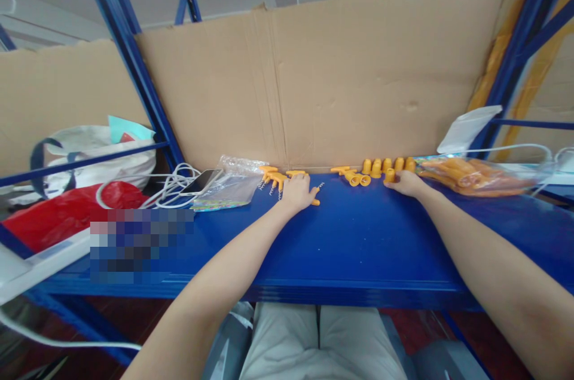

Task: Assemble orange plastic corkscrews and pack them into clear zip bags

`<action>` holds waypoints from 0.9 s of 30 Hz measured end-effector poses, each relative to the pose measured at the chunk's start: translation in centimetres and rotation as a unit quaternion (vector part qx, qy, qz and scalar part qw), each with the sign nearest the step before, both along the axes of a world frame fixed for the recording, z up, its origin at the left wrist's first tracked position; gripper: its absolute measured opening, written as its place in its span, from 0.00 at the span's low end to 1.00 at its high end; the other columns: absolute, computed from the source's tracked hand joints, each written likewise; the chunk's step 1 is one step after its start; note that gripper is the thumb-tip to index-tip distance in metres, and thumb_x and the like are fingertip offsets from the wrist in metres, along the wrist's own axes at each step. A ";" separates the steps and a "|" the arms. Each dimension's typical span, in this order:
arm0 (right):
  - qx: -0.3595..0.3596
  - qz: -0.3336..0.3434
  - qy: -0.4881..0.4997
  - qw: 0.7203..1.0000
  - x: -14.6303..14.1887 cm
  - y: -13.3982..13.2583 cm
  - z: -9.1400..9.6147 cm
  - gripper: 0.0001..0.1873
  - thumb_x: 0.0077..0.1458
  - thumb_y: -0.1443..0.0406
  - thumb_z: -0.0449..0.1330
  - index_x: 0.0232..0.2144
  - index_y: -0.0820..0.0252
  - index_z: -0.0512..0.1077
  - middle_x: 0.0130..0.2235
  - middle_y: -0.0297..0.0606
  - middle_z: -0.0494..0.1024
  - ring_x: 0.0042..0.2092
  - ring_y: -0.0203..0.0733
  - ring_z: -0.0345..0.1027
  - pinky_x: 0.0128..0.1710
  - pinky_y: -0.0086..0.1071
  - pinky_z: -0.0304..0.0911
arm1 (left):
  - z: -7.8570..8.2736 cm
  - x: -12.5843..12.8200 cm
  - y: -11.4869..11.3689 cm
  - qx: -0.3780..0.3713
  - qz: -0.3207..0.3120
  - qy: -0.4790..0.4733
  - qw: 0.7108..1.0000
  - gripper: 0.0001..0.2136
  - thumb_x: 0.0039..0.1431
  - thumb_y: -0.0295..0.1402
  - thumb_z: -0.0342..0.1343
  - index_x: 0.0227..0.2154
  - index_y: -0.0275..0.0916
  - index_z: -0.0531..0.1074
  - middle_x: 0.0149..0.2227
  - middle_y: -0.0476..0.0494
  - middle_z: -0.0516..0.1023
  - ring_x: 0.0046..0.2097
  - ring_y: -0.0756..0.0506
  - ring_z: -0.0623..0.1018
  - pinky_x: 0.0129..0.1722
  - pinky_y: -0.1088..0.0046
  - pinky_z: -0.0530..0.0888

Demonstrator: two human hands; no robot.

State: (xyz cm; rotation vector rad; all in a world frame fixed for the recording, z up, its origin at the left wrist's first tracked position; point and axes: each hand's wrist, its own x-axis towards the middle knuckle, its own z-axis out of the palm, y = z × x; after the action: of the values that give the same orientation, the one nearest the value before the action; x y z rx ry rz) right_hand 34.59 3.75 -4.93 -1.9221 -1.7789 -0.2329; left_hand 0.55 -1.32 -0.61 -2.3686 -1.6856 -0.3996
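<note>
My left hand point(296, 191) is closed over an orange-handled corkscrew point(315, 202), whose metal spiral points up to the right beside my thumb. The palm hides much of it. Several more orange corkscrews point(274, 178) lie just left of this hand, spirals towards me. My right hand point(407, 184) pinches a small orange plastic cap point(389, 175) at the table surface. Behind it, several like caps point(376, 166) stand upright in rows. Two caps point(359, 180) lie on their sides, open ends towards me, next to another orange handle point(339, 169).
A clear bag of orange parts point(470, 175) lies right of my right hand. On the left are a clear plastic bag point(231, 186), a phone point(202, 180), white cables point(173, 186) and a red bag point(76, 213). A cardboard panel point(359, 81) closes off the back of the blue table point(341, 248).
</note>
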 end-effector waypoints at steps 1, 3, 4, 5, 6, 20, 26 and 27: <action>-0.023 -0.014 0.000 1.000 -0.4 -0.2 0.4 0.15 0.47 0.60 0.59 0.36 0.64 0.74 0.37 0.49 0.78 0.41 0.56 0.72 0.40 0.46 0.66 | 0.1 0.0 0.0 -0.013 0.017 -0.001 1.000 0.18 0.61 0.42 0.44 0.46 0.34 0.69 0.51 0.32 0.72 0.54 0.36 0.71 0.51 0.59 0.68; -0.018 -0.021 0.001 1.000 -1.2 -0.7 1.2 0.18 0.49 0.61 0.57 0.41 0.64 0.72 0.43 0.50 0.77 0.45 0.55 0.71 0.43 0.44 0.65 | 0.3 -0.1 -0.1 -0.056 0.051 -0.001 0.997 0.23 0.61 0.48 0.41 0.44 0.34 0.71 0.48 0.31 0.74 0.51 0.35 0.73 0.48 0.59 0.70; -0.002 -0.014 0.002 1.000 -1.6 -0.9 1.6 0.18 0.49 0.62 0.57 0.42 0.64 0.72 0.44 0.50 0.77 0.46 0.54 0.71 0.44 0.43 0.65 | 0.3 -0.2 0.0 -0.075 0.063 0.001 0.995 0.26 0.61 0.51 0.40 0.43 0.34 0.72 0.47 0.31 0.75 0.50 0.34 0.74 0.46 0.59 0.71; 0.013 -0.003 0.003 1.000 -1.9 -1.1 1.9 0.18 0.49 0.63 0.57 0.43 0.63 0.72 0.45 0.49 0.77 0.47 0.53 0.71 0.45 0.42 0.65 | 0.3 -0.3 0.0 -0.087 0.068 0.007 0.994 0.27 0.60 0.53 0.40 0.41 0.34 0.73 0.46 0.30 0.76 0.50 0.34 0.74 0.46 0.60 0.71; 0.024 0.008 0.006 1.000 -2.3 -1.2 2.2 0.18 0.48 0.64 0.57 0.43 0.63 0.72 0.46 0.47 0.76 0.47 0.51 0.70 0.46 0.40 0.65 | 0.4 -0.5 0.1 -0.093 0.066 0.013 0.993 0.27 0.59 0.53 0.41 0.41 0.34 0.73 0.46 0.31 0.76 0.50 0.34 0.75 0.45 0.61 0.72; 0.056 0.189 -0.028 0.980 -8.4 -1.7 4.1 0.17 0.44 0.69 0.59 0.41 0.59 0.73 0.44 0.40 0.77 0.46 0.45 0.71 0.47 0.36 0.64 | 0.2 -0.7 0.5 -0.082 0.033 -0.068 0.994 0.14 0.52 0.41 0.55 0.39 0.39 0.71 0.43 0.41 0.78 0.45 0.39 0.77 0.42 0.66 0.73; 0.032 0.262 -0.060 0.963 -10.8 -2.8 4.1 0.17 0.46 0.71 0.58 0.41 0.60 0.74 0.46 0.43 0.77 0.48 0.47 0.70 0.48 0.38 0.64 | 0.3 -0.8 0.3 -0.067 0.032 -0.067 0.995 0.14 0.52 0.40 0.54 0.40 0.39 0.70 0.46 0.39 0.76 0.47 0.39 0.76 0.45 0.65 0.72; 0.030 0.265 -0.066 0.962 -11.0 -2.9 4.1 0.17 0.46 0.72 0.58 0.41 0.60 0.74 0.46 0.43 0.77 0.48 0.47 0.70 0.49 0.38 0.64 | 0.3 -0.8 0.2 -0.069 0.032 -0.068 0.995 0.14 0.52 0.40 0.54 0.40 0.39 0.70 0.45 0.39 0.76 0.47 0.39 0.76 0.45 0.65 0.72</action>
State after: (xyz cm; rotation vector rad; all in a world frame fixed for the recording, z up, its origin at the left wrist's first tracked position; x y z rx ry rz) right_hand 23.57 0.84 -0.78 -1.3471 -2.2689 -0.2237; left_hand -0.21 -1.08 -0.31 -2.4259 -1.9018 -0.4568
